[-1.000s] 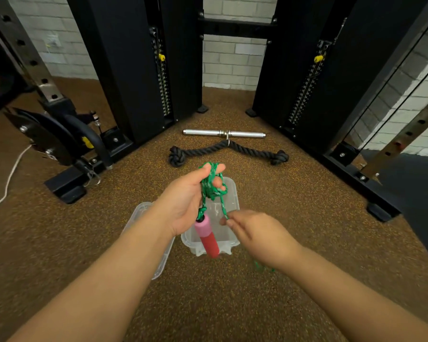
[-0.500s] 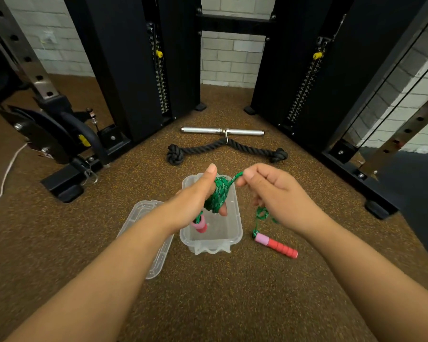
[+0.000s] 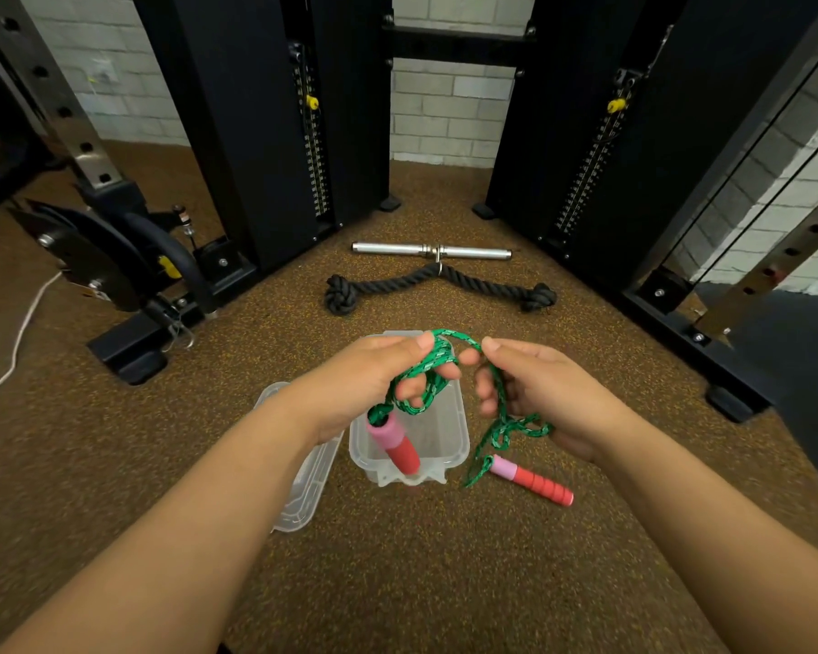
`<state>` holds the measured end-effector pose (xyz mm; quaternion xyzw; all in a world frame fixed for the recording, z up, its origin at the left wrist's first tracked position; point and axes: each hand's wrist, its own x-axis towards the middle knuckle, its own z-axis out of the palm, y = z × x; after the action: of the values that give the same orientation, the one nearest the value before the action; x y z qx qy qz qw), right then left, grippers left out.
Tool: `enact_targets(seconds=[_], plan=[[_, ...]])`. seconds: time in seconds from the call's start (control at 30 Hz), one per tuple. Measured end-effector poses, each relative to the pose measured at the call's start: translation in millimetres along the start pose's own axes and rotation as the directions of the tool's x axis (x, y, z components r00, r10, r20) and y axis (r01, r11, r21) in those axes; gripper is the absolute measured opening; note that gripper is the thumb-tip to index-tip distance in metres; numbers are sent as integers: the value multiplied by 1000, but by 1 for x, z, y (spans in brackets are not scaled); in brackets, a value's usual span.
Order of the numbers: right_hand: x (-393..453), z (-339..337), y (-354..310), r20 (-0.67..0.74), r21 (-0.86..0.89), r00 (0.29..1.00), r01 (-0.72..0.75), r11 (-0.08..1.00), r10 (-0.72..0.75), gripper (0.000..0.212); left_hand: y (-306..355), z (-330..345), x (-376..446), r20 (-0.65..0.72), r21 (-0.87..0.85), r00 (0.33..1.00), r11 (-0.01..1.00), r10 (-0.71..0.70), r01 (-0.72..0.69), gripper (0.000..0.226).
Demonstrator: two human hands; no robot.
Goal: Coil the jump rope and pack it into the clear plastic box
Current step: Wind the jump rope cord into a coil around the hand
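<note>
Rope half-wound on my left hand, box open beneath it.

My left hand (image 3: 364,384) has green jump rope (image 3: 428,370) looped round its fingers, one pink-and-red handle (image 3: 393,441) dangling below them over the clear plastic box (image 3: 449,431). My right hand (image 3: 544,394) pinches the rope just beside my left fingertips; slack trails under it to the other handle (image 3: 532,480) on the floor (image 3: 397,559). The lid (image 3: 303,488) lies under my left wrist.
</note>
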<state>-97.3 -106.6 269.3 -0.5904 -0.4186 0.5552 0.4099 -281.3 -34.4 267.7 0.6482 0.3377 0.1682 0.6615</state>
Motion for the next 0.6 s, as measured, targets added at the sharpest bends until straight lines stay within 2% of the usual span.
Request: enact_targets(seconds=[0.13, 0.27, 0.43, 0.5, 0.6], plan=[[-2, -1, 5, 54, -34, 998, 31, 999, -30, 32, -1, -3, 2, -86, -66, 996, 997, -36, 30, 41], [1, 0, 10, -99, -170, 985, 121, 978, -139, 33, 0, -3, 2, -86, -130, 994, 990, -63, 51, 42], [1, 1, 13, -245, -199, 947, 163, 966, -210, 31, 4, 0, 0, -66, -172, 996, 984, -59, 47, 43], [-2, 4, 15, -240, -220, 940, 189, 957, -241, 29, 4, -1, 0, -72, -151, 996, 988, -44, 33, 43], [-6, 10, 22, -158, -290, 938, 255, 922, -309, 27, 2, -5, 1, -117, -90, 993, 996, -24, 14, 43]])
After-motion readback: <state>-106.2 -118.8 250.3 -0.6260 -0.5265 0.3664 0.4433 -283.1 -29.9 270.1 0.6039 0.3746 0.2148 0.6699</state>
